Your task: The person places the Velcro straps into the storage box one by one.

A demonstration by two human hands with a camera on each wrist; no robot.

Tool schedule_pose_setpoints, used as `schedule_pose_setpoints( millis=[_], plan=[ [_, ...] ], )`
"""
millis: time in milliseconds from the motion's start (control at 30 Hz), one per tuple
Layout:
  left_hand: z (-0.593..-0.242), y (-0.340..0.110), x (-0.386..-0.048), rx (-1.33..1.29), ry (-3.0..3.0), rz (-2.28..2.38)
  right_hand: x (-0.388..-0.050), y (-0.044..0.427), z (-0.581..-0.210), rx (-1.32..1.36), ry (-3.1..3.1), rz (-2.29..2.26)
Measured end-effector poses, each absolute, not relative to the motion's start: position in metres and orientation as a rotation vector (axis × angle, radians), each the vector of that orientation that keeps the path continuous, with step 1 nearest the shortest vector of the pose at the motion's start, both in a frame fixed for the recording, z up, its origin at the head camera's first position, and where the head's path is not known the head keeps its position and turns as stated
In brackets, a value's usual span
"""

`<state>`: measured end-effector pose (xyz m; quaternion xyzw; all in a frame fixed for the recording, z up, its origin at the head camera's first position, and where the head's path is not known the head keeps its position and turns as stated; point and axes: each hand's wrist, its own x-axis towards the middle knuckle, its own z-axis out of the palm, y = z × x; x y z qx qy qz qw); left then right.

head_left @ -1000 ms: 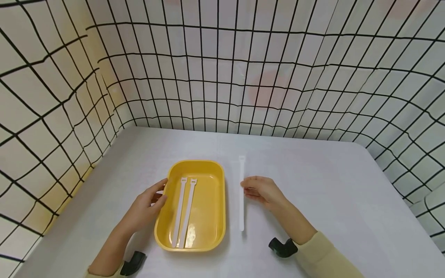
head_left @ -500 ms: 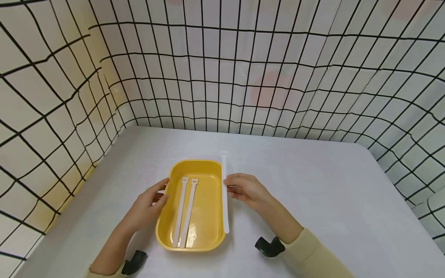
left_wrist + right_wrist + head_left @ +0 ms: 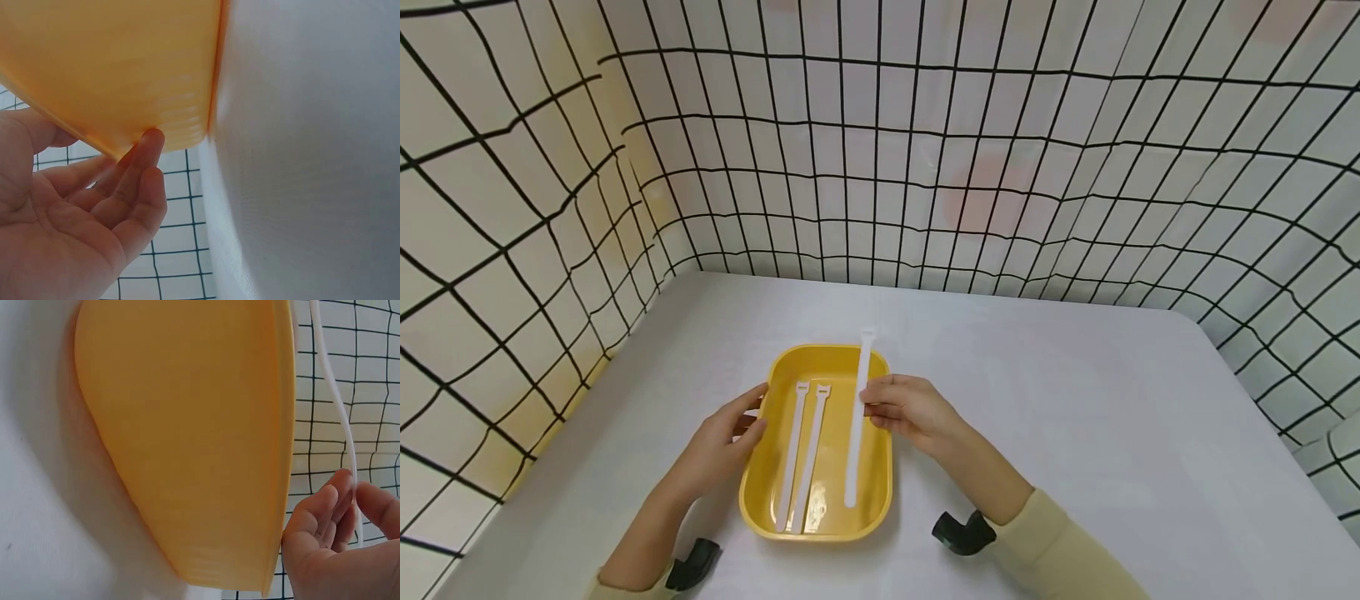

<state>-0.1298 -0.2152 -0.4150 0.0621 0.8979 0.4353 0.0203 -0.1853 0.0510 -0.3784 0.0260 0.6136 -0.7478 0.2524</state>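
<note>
Between thumb and fingers, my right hand (image 3: pixel 921 417) pinches a long white cable tie (image 3: pixel 855 454) with a slotted head. It hangs over the right side of a yellow tray (image 3: pixel 880 475), its head end reaching past the far rim. In the right wrist view the cable tie (image 3: pixel 340 415) bows slightly above the tray's rim. Two similar cable ties (image 3: pixel 792 458) (image 3: pixel 812 458) lie side by side in the tray's left half. My left hand (image 3: pixel 718 442) rests against the tray's left rim; in the left wrist view its relaxed fingers (image 3: pixel 147 150) touch the outer wall.
The tray stands on a white-covered table (image 3: pixel 1075 417). A black wire grid (image 3: pixel 880 167) rises along the back and both sides. A black wrist device (image 3: pixel 962 533) sits below the right wrist, another black device (image 3: pixel 694 565) below the left.
My right hand has carried the cable tie leftwards, from beside the tray, across its right rim, to above its inside. The left hand stays at the tray's left rim.
</note>
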Motion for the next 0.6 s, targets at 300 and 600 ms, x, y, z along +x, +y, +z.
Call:
schedule_pose_setpoints(
  millis=[300, 600],
  plan=[
    [-0.416, -0.216, -0.13, 0.201, 2.776, 1.368, -0.184, 0.041, -0.38, 0.015, 1.603, -2.027],
    [-0.416, -0.216, -0.131, 0.204, 2.774, 1.362, -0.182, 0.03, -0.378, 0.024, 1.627, -2.001]
  ],
)
